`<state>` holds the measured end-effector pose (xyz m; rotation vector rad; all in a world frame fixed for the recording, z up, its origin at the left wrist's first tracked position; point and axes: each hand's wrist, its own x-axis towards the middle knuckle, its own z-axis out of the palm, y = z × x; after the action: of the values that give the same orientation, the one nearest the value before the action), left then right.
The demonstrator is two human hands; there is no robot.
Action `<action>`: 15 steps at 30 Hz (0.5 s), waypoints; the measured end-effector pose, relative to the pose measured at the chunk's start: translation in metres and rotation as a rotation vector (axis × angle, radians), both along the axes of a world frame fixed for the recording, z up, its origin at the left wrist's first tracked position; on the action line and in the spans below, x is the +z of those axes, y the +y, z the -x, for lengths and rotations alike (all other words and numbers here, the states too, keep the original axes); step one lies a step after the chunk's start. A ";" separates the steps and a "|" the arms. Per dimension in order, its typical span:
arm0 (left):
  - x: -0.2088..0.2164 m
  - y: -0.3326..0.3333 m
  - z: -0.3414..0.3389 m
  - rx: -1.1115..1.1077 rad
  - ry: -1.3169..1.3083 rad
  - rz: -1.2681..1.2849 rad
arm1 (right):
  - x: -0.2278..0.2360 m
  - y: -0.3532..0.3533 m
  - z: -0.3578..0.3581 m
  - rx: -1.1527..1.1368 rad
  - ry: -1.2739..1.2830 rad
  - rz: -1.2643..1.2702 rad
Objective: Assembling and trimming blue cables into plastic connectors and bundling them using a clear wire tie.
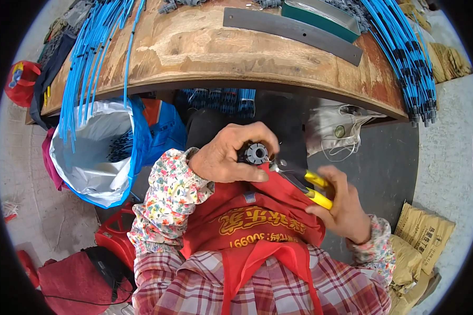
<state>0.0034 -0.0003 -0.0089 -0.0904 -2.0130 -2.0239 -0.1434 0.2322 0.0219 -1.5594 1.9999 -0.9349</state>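
- Left hand [231,155]: curled round the black fitting [257,153] at mid-frame, whose round end faces the camera.
- Right hand [346,206], right of centre: grips the pliers [319,199] by their spread yellow handles.
- Pliers slope from lower right to upper left, tips near the fitting's right side; contact unclear.
- Red apron [247,210] below; worktop [189,52] across the top.
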 end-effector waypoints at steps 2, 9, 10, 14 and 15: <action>-0.004 -0.004 0.003 -0.016 0.011 0.018 | 0.001 -0.003 -0.003 0.012 -0.002 -0.030; -0.014 -0.008 0.005 0.008 0.079 0.029 | 0.004 -0.014 -0.002 0.102 -0.036 -0.179; -0.014 -0.009 0.005 -0.024 0.078 0.017 | 0.004 -0.015 0.000 0.163 -0.248 -0.184; -0.015 -0.013 0.004 -0.105 0.066 -0.034 | -0.002 -0.014 -0.002 0.250 -0.988 -0.262; -0.015 -0.014 0.004 -0.126 0.056 -0.059 | -0.006 -0.013 -0.006 0.205 -1.304 -0.328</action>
<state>-0.0005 -0.0142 -0.0244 -0.2653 -1.9571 -2.1306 -0.1375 0.2196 0.0162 -0.5962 0.9456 -1.0423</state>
